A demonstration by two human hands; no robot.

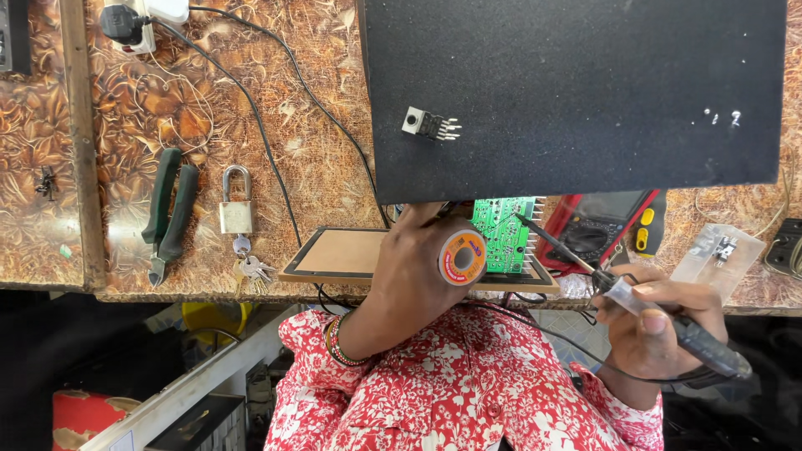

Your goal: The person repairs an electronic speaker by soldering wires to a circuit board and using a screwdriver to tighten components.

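My left hand [409, 267] grips a small spool of solder wire [462, 257] with an orange label, held against the left edge of a green circuit board [504, 234]. My right hand [660, 321] holds a soldering iron [710, 347] by its dark handle. Its thin tip points up and left and rests on the board's upper right part. The board lies on a brown framed panel [342, 255] at the table's near edge. Both arms wear red floral sleeves, and beaded bracelets circle the left wrist.
A large black mat [576, 92] covers the table's far right, with a small black multi-pin component [428, 124] on it. A red multimeter [597, 227] sits beside the board. Green pliers [170, 213], a padlock [236, 205] with keys, a clear bag [718, 255] and black cables lie around.
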